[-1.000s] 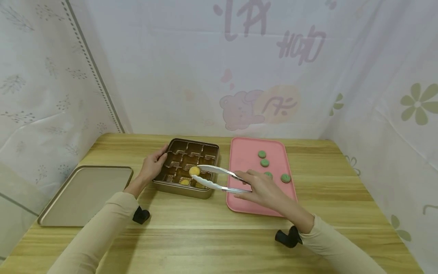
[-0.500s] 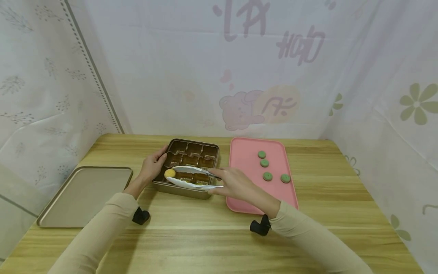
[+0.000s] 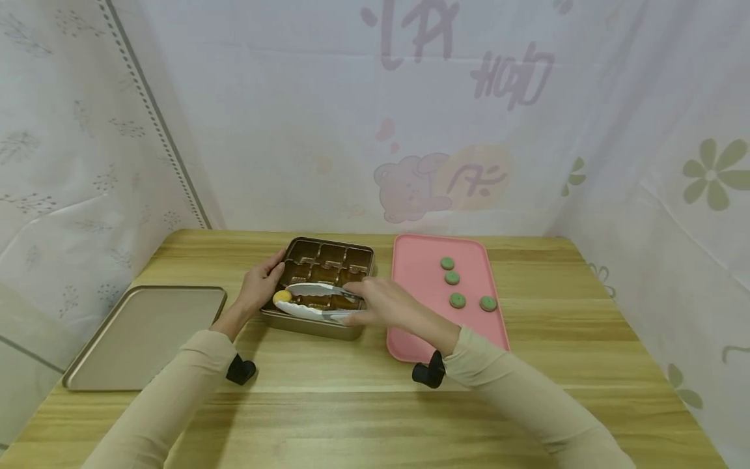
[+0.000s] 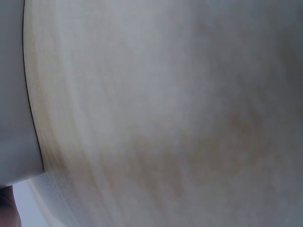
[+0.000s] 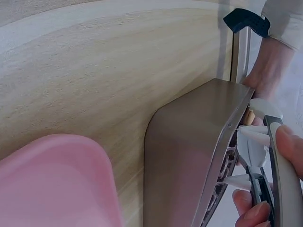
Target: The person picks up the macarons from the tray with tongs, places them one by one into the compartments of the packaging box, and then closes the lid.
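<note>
My right hand (image 3: 381, 303) grips a pair of tongs (image 3: 305, 311) with white scalloped tips. Between those tips a round yellow macaron (image 3: 282, 296) sits over the front left compartment of a brown baking tin (image 3: 313, 329). The tin has a clear divided insert (image 3: 331, 254), and its front compartments are partly hidden by the tongs. At the tin's left side my left hand (image 3: 260, 286) holds the rim. In the right wrist view the tongs (image 5: 279, 170) reach over the tin's edge (image 5: 189, 137), fingers and thumb on their arms. The left wrist view shows mostly blurred tabletop (image 4: 142, 94).
To the tin's right lies a pink tray (image 3: 416, 260) bearing several green macarons (image 3: 458, 300). A flat gold-coloured lid or tray (image 3: 146, 339) rests at the left of the wooden table (image 3: 328, 423). Patterned cloth (image 3: 293, 130) hangs behind and at both sides.
My right hand has carried the tongs and yellow macaron leftward across the tin, from above its front middle to the front left corner. The left hand and tin stay put.
</note>
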### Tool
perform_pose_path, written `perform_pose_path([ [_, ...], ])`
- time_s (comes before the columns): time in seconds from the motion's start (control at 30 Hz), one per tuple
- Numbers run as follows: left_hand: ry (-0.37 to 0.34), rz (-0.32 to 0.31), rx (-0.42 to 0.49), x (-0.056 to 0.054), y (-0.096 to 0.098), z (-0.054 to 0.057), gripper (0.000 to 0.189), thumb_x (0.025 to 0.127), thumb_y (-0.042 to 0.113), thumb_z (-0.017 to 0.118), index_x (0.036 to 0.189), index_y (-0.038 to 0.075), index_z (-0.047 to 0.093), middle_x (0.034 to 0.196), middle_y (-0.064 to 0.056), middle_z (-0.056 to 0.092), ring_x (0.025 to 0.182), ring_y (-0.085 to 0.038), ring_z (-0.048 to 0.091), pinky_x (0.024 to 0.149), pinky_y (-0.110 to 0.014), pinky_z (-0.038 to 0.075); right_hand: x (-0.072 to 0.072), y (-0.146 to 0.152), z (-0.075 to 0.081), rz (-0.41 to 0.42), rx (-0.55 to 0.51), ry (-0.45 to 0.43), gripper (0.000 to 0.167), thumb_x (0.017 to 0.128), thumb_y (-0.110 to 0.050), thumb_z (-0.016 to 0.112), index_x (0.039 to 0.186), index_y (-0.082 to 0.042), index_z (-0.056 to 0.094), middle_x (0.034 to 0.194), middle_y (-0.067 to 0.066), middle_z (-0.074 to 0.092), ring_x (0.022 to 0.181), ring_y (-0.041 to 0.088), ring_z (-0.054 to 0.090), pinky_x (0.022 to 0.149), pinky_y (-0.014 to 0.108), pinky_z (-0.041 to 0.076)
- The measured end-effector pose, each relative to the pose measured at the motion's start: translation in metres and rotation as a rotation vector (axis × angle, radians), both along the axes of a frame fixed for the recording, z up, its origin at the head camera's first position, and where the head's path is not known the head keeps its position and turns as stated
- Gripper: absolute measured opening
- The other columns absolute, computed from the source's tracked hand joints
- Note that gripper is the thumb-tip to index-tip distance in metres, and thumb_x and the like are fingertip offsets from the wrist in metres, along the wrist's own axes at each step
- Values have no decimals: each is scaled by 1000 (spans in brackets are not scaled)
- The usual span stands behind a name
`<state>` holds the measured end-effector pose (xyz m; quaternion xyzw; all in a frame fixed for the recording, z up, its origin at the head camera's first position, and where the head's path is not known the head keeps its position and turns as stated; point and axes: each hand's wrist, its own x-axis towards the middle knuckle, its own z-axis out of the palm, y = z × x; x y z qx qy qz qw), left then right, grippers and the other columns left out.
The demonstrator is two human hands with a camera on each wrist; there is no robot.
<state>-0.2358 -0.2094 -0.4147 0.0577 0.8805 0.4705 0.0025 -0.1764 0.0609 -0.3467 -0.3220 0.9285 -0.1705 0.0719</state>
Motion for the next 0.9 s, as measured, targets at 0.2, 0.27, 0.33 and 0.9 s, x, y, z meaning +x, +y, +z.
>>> perform_pose_path([
  [0.2,8,4,-4,0,-1,-1,47,103,19,39,146,5,32,149,-17,31,136,-38,29,111,-49,28,2,-3,2,-5,8,5,63,80,-39,74,131,-7,56,69,2,56,50,7,31,44,19,27],
  [0.27,10,2,2,0,-1,-2,46,103,19,39,146,5,32,149,-17,31,136,-38,30,110,-49,29,3,-3,1,-10,9,4,63,81,-39,74,132,-7,56,65,-2,51,50,7,31,44,19,26],
  [0.33,8,0,11,0,0,-2,46,103,19,39,146,5,32,149,-17,31,136,-38,30,110,-49,30,4,-3,0,-13,6,10,63,80,-39,74,132,-7,56,65,-3,50,50,7,31,45,20,27],
  [0.9,-2,6,35,-1,-1,-4,46,103,18,40,146,5,32,150,-16,30,137,-36,29,111,-48,29,18,19,-10,-62,-57,48,68,79,-42,73,136,-10,52,104,13,65,72,15,57,63,28,50],
])
